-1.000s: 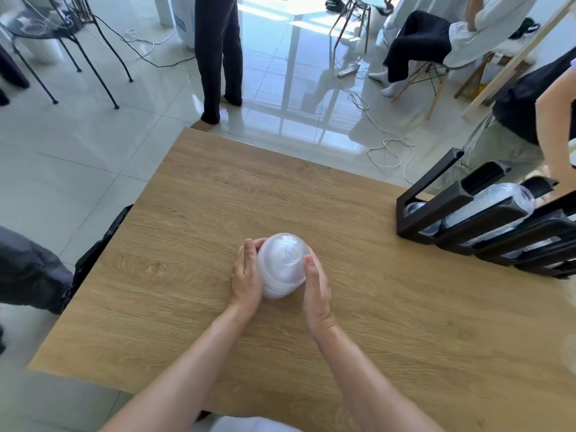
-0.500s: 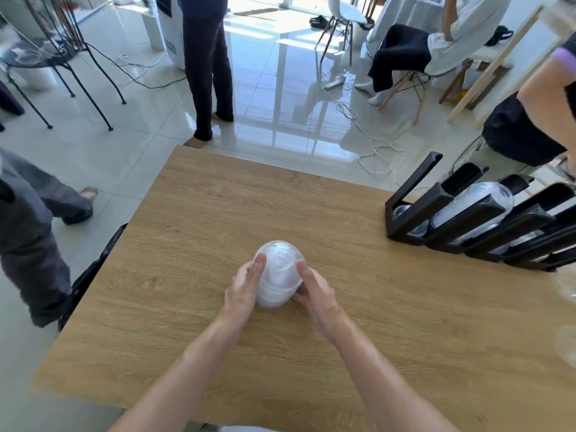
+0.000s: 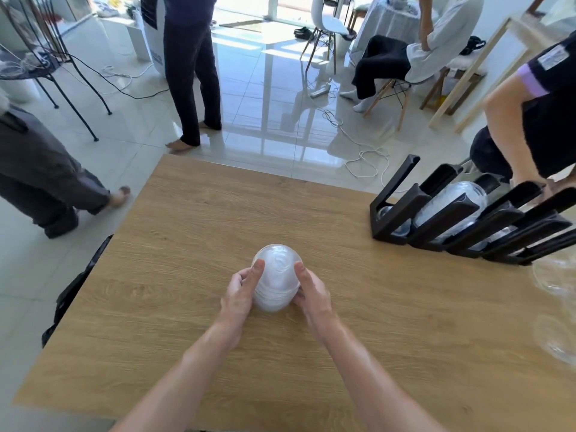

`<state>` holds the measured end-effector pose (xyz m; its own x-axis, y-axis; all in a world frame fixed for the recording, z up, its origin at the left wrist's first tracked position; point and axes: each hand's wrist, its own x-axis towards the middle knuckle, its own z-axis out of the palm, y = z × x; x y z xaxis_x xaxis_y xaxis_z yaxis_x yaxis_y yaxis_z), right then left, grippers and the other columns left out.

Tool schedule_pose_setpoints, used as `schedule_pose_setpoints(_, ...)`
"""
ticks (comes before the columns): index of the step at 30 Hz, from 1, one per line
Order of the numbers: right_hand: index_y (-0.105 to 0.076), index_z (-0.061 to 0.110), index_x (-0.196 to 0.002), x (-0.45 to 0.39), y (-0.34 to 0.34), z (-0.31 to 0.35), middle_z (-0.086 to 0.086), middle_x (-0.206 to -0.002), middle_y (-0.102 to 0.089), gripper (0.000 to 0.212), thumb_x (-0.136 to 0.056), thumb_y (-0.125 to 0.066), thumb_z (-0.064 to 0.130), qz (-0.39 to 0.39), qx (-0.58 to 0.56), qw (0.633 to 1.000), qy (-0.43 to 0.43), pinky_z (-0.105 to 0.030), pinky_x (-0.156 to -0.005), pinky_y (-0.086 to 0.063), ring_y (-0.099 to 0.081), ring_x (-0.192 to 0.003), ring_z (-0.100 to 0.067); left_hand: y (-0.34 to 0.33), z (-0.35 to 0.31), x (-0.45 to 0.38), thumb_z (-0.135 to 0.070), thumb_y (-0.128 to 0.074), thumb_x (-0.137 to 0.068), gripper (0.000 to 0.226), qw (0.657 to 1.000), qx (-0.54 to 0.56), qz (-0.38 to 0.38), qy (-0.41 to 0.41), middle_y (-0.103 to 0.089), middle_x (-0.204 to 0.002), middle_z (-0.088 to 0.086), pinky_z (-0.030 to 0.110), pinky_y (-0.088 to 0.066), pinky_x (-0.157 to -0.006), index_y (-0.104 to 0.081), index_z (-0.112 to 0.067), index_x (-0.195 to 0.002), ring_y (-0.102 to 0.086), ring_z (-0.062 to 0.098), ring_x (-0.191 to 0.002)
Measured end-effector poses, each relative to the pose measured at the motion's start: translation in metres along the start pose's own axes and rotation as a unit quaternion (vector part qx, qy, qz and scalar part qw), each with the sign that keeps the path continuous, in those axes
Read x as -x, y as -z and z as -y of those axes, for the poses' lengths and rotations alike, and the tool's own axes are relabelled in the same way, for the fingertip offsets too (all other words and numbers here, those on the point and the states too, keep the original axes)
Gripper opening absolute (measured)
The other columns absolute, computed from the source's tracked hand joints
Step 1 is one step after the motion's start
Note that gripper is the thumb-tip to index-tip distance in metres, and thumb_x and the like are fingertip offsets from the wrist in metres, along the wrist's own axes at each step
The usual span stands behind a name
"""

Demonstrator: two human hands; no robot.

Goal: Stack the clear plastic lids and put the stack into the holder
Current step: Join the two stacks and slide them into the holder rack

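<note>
- Two bare forearms come in from the near edge, with no sleeve showing on either.
- Left hand (image 3: 240, 294): bare, no glove, ring or watch to be seen; short nails, thumb showing on the far side.
- Right hand (image 3: 311, 293): bare too, no ring or band at the wrist; short nails.
- Both wrists are uncovered, free of straps, cables or markings.

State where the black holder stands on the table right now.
In the head view, the black holder stands at the table's far right edge, well apart from the stack of lids held between both hands.
</note>
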<state>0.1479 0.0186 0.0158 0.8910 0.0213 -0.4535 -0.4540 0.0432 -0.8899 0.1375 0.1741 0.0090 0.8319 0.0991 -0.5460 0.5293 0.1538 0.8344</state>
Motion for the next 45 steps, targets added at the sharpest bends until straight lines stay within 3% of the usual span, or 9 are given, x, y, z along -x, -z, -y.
schedule_pose_setpoints(5,-0.072,0.022,-0.122,0.005,0.009,-0.001,-0.003,-0.119,-0.076,0.086,-0.068,-0.066,0.088,-0.009,-0.016,1.0,0.01,-0.054,-0.109,-0.048,-0.07,-0.116,-0.021,-0.009,0.001,0.0,-0.101,-0.064,-0.042,0.101,1.0,-0.003,0.003,0.004,-0.067,-0.123,-0.009,0.046,-0.045,-0.109,-0.062,-0.037,-0.12,-0.06,0.012,-0.118)
schedule_pose_setpoints(12,-0.066,0.015,-0.131,0.012,0.028,0.006,-0.005,-0.124,-0.073,0.107,-0.058,-0.066,0.093,-0.017,-0.023,0.999,0.019,-0.05,-0.111,-0.046,-0.067,-0.121,-0.022,-0.027,0.0,0.001,-0.097,-0.071,-0.041,0.105,1.0,0.015,0.018,-0.004,-0.069,-0.123,-0.004,0.046,-0.053,-0.102,-0.062,-0.029,-0.121,-0.066,0.015,-0.114)
schedule_pose_setpoints(18,-0.069,0.02,-0.127,0.023,0.05,0.011,-0.006,-0.121,-0.075,0.088,-0.071,-0.063,0.087,-0.031,-0.04,0.998,0.032,-0.051,-0.109,-0.048,-0.069,-0.116,-0.023,-0.055,-0.006,0.001,-0.096,-0.07,-0.045,0.1,0.999,-0.01,0.039,-0.017,-0.07,-0.12,-0.001,0.05,-0.051,-0.104,-0.063,-0.028,-0.118,-0.067,0.018,-0.114)
schedule_pose_setpoints(24,-0.077,0.035,-0.113,0.025,0.092,0.026,-0.002,-0.117,-0.076,0.061,-0.076,-0.067,0.082,-0.066,-0.06,0.995,0.038,-0.023,-0.085,-0.056,-0.072,-0.111,-0.016,-0.098,-0.032,0.0,-0.099,-0.066,-0.042,0.097,0.993,-0.052,0.105,-0.032,-0.071,-0.116,-0.007,0.045,-0.053,-0.102,-0.064,-0.033,-0.113,-0.067,0.012,-0.111)
schedule_pose_setpoints(29,-0.078,0.043,-0.108,0.027,0.131,0.065,0.0,-0.117,-0.077,0.053,-0.072,-0.072,0.081,-0.115,-0.094,0.985,0.085,-0.025,-0.087,-0.057,-0.071,-0.113,-0.016,-0.145,-0.074,0.003,-0.101,-0.063,-0.043,0.095,0.981,-0.083,0.159,-0.074,-0.07,-0.116,-0.01,0.041,-0.051,-0.104,-0.066,-0.035,-0.112,-0.064,0.008,-0.111)
schedule_pose_setpoints(32,-0.077,0.03,-0.11,0.03,0.153,0.099,-0.003,-0.117,-0.076,0.065,-0.066,-0.076,0.078,-0.167,-0.124,0.972,0.114,-0.031,-0.092,-0.057,-0.071,-0.112,-0.018,-0.178,-0.108,0.006,-0.101,-0.063,-0.046,0.095,0.97,-0.091,0.2,-0.104,-0.069,-0.12,-0.007,0.043,-0.048,-0.107,-0.066,-0.035,-0.115,-0.064,0.012,-0.115)
schedule_pose_setpoints(36,-0.077,0.028,-0.105,0.039,0.174,0.143,0.002,-0.112,-0.078,0.046,-0.082,-0.07,0.066,-0.174,-0.138,0.96,0.171,-0.016,-0.079,-0.057,-0.073,-0.108,-0.011,-0.217,-0.151,0.013,-0.101,-0.062,-0.044,0.1,0.959,-0.094,0.229,-0.141,-0.066,-0.127,-0.006,0.044,-0.043,-0.112,-0.066,-0.035,-0.119,-0.06,0.016,-0.122)
schedule_pose_setpoints(41,-0.078,0.054,-0.093,0.04,0.196,0.184,0.014,-0.112,-0.077,0.02,-0.088,-0.065,0.068,-0.161,-0.148,0.949,0.225,-0.013,-0.081,-0.054,-0.07,-0.11,-0.003,-0.252,-0.193,0.016,-0.097,-0.062,-0.053,0.093,0.941,-0.095,0.27,-0.183,-0.066,-0.128,-0.007,0.044,-0.044,-0.111,-0.063,-0.035,-0.122,-0.06,0.015,-0.122)
schedule_pose_setpoints(45,-0.079,0.044,-0.094,0.03,0.211,0.205,0.011,-0.111,-0.078,0.027,-0.088,-0.066,0.067,-0.187,-0.138,0.945,0.229,-0.012,-0.078,-0.055,-0.071,-0.108,-0.003,-0.273,-0.211,0.01,-0.09,-0.062,-0.063,0.079,0.938,-0.094,0.272,-0.195,-0.068,-0.124,-0.007,0.042,-0.048,-0.107,-0.063,-0.034,-0.118,-0.062,0.014,-0.118)
